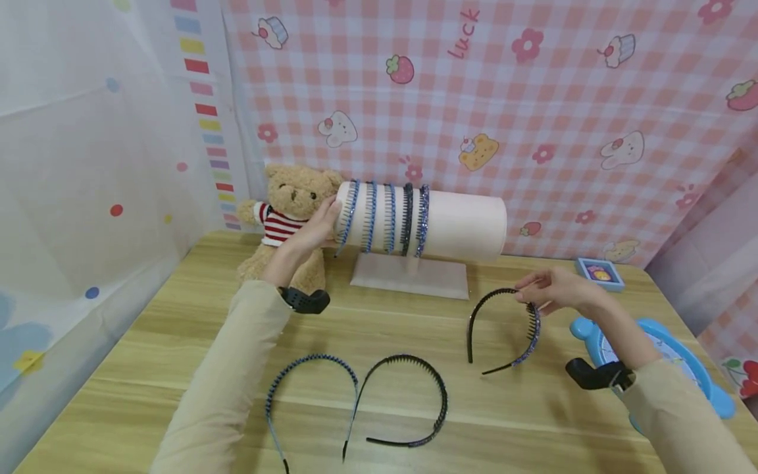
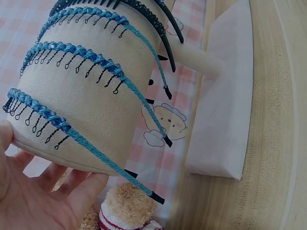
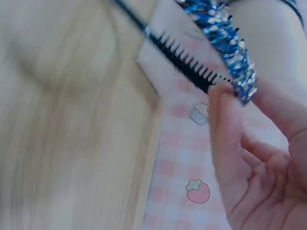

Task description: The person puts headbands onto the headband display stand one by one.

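My right hand [image 1: 553, 289] pinches a black toothed headband [image 1: 535, 332] with blue and silver glitter, its arch upward, above the table. In the right wrist view, thumb and fingertips meet on this glitter band [image 3: 223, 43]. My left hand [image 1: 320, 227] touches the left end of a cream padded display roll [image 1: 468, 224]; the left wrist view shows its fingers [image 2: 88, 191] fairly straight against the end's edge. Several headbands circle the roll: blue braided ones [image 1: 370, 217] at left, a black one [image 1: 407, 220] and a glittery one [image 1: 423, 220] further right.
On the table [image 1: 195, 342] lie a blue headband [image 1: 310, 357] and a black one [image 1: 444, 395], touching or overlapping. A teddy bear [image 1: 281, 224] sits behind my left arm. A blue clock [image 1: 654, 329] lies under my right forearm, with a small blue frame [image 1: 599, 273] behind.
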Demonstrator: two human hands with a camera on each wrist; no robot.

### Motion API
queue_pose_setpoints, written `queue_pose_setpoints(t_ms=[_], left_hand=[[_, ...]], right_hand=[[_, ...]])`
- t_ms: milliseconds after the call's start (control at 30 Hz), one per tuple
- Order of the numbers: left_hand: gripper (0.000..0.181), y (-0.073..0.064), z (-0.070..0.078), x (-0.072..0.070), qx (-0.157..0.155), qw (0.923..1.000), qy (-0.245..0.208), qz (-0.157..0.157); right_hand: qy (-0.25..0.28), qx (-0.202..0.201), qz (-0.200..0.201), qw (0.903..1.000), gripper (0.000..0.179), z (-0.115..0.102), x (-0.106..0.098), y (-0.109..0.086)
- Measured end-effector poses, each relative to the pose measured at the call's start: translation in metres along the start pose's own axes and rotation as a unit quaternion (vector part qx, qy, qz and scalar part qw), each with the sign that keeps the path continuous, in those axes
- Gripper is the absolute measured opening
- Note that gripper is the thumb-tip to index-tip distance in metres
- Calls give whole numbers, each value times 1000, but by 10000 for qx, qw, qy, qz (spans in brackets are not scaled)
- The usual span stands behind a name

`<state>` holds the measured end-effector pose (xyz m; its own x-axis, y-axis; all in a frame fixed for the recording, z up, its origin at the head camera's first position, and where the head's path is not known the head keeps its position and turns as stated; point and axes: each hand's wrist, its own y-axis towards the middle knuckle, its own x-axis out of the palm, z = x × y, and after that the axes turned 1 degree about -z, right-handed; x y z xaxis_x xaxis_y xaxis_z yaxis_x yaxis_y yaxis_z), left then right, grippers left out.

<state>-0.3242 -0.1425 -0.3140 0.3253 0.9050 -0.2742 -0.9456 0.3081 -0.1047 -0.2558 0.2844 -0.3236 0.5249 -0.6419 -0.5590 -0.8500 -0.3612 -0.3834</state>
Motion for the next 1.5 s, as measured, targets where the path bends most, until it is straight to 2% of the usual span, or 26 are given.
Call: queue_pose_setpoints(t_ms=[167,300,400,467,633,700,733,867,1033,1133,1200,1267,1367,1500], left_hand=[[62,-1,-1,0,-19,10000,75,17],[62,-1,-1,0,-7,10000,72,2],[62,-1,-1,0,14,10000,63,-18],[62,-1,-1,0,8,10000,65,-16],[63,-2,-2,-1,16,9999,102,-19],[63,-2,-3,-1,39,9999,93,-21],[64,-2,-3,0,45,9999,92,-19],[64,-1,-3,0,62,10000,72,-17],[63,0,-3,0,124,9999,64,-69],[63,-1,-2,0,158,9998,60,-89],[63,-1,-2,-1,161,9998,72,-91],[63,0,-2,-1,154,9998,78,-89],[63,0,-2,-2,137,9998,79,-81],[64,0,-1,-2,136,9998,74,-99]], right_hand=[[878,-143,292,9956,63,1,-11,0],[1804,-267,554,9817,68,-9,-14,-1],[2581,-311,806,9623,75,-21,-16,-1],[3095,-284,1001,9452,80,-30,-15,-1],[4198,-360,1494,8945,87,-51,-11,1],[4381,-470,1676,8819,88,-57,-8,3],[4376,-533,1768,8800,88,-59,-7,4],[4141,-783,2131,8815,86,-67,-1,10],[3508,-1070,2657,8916,79,-71,3,19],[2574,-1092,3077,9095,73,-71,4,23],[1704,-1004,3374,9204,70,-70,4,26],[888,-912,3518,9274,74,-70,3,28],[254,-927,3339,9377,83,-67,-1,29],[78,-1179,2732,9547,84,-59,-7,30]])
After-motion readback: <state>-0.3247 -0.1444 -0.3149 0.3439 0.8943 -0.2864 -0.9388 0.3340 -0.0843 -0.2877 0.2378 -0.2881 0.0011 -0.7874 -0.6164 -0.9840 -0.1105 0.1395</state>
